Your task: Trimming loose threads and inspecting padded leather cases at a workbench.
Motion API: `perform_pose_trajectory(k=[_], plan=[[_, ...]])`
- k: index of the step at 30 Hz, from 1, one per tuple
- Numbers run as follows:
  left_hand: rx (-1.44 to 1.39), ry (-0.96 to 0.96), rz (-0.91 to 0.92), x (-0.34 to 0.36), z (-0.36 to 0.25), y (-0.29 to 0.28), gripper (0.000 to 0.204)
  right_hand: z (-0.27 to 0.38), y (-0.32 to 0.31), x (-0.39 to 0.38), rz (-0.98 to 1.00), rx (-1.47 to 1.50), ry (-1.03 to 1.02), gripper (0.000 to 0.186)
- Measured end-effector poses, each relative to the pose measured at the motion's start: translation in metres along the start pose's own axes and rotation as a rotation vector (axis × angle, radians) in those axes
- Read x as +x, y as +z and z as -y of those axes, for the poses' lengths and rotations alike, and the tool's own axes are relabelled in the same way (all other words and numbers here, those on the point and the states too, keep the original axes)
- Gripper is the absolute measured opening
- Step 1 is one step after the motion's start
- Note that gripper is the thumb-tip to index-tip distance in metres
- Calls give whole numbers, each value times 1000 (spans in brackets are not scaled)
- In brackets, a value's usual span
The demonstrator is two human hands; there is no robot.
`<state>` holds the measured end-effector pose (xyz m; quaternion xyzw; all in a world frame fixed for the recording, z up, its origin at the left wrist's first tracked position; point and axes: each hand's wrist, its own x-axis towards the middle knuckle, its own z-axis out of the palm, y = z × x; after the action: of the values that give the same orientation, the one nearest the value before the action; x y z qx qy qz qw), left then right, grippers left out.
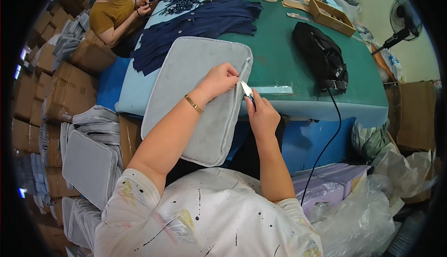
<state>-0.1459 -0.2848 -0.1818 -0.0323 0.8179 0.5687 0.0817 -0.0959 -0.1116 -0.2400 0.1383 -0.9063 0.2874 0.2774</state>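
Observation:
A grey plush seat cushion (186,80) with rounded corners and a piped edge rests partly on the table and partly over my lap. My left hand (220,81) lies across it, thumb and fingers pinched together close to the cushion's right seam. Whatever sits in that pinch is too small to make out. In my right hand (264,117) is a pair of thread snips (247,90), its pointed blades directed up at the seam, just beside my left fingertips.
Navy fabric strips (200,22) cover the table's far left. A black bag (320,57) with a cord, a clear ruler (274,90) and a wooden box (331,17) lie rightward. Stacked cushions (88,164) and cartons stand left. A co-worker (114,17) holds something dark.

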Motion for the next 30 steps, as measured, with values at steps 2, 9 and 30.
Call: perform_pose_trajectory(k=[2, 9, 30], plan=[[-17, -18, 1, -1, -1, 0, 16, -1, 3, -1, -19, 25, -1, 33], [-64, -51, 30, -2, -4, -2, 17, 0, 3, 1, -22, 34, -1, 33], [-84, -66, 74, -6, -7, -6, 21, -2, 14, -6, -144, 553, 299, 24]])
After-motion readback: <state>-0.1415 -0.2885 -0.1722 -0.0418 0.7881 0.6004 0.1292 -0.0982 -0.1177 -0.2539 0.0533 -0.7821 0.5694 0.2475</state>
